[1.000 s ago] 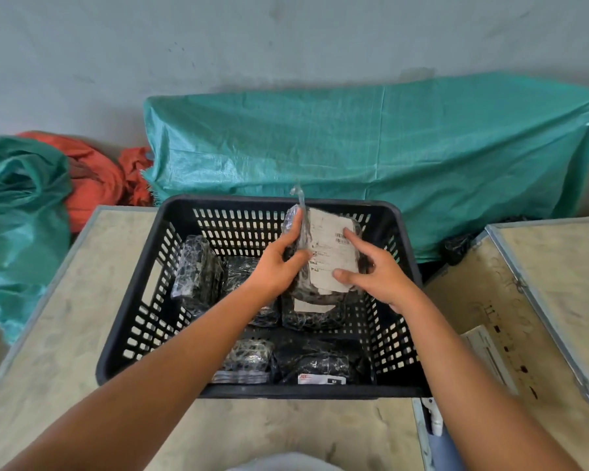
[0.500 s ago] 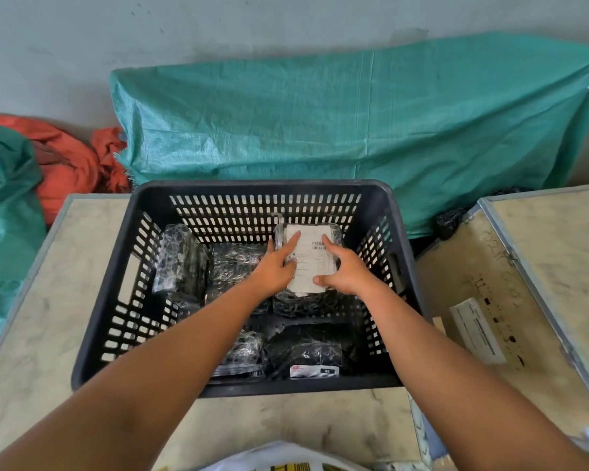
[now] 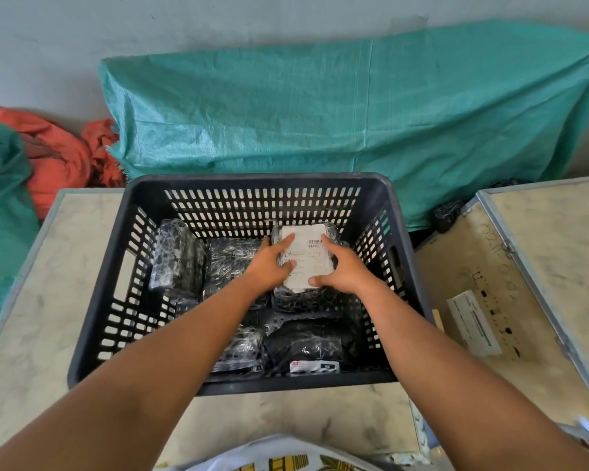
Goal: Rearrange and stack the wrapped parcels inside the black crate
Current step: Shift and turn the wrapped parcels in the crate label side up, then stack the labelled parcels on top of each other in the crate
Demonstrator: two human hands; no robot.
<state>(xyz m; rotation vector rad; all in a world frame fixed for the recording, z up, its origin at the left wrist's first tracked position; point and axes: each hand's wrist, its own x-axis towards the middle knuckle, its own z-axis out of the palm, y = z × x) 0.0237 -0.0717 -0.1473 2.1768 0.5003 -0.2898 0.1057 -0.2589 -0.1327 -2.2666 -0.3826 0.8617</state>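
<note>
Both hands press flat on one labelled parcel in the far right part of the crate: the left hand on its left edge, the right hand on its right, fingers spread, not curled around it. This looks like the setting-down step, seating it on another parcel below. Next, likely let go and reach for another. The parcel is black, in shiny wrap, white label up. Left of the hands stand an upright parcel and a flat one; two more lie nearer the person.
</note>
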